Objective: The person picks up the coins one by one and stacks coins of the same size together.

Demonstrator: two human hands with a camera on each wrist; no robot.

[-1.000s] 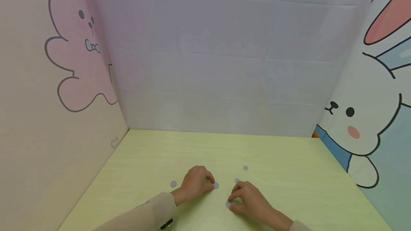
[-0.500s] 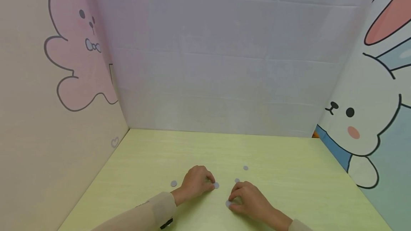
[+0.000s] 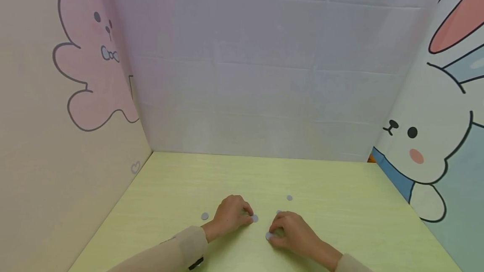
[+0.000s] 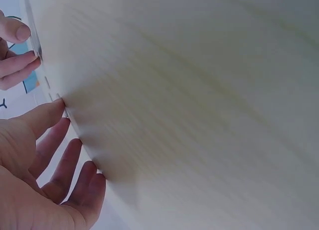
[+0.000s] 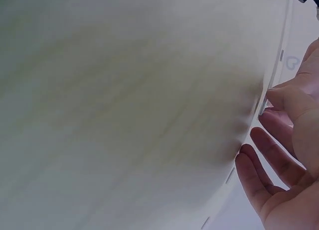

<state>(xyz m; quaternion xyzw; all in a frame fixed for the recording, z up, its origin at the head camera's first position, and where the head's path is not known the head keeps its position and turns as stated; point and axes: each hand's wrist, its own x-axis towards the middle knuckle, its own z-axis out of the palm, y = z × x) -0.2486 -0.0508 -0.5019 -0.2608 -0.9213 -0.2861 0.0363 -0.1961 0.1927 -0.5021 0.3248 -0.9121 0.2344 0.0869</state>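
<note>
On the yellow-green table, the left disc lies flat, nearest of all the discs to the left edge. It sits just beyond the cuff of the left sleeve; a sweep of that forearm toward the far edge could drag it out of place.

Next, the left hand pinches the left rim of the second disc with thumb and fingertips. Only a sliver of rim seems caught, so the thin disc could slip or spin if the tips squeeze unevenly.

To its right, and closer to the near edge than any other, is the third disc, its right side clamped between thumb and forefinger of the right hand. Whether it is lifted or flat on the table I cannot tell; if tilted, its edge could catch on the surface and pop free.

The fourth disc is partly hidden behind the right knuckles, which could nudge it toward the far edge unseen. The far disc, nearest that edge and apart from both hands, looks least at risk.
</note>
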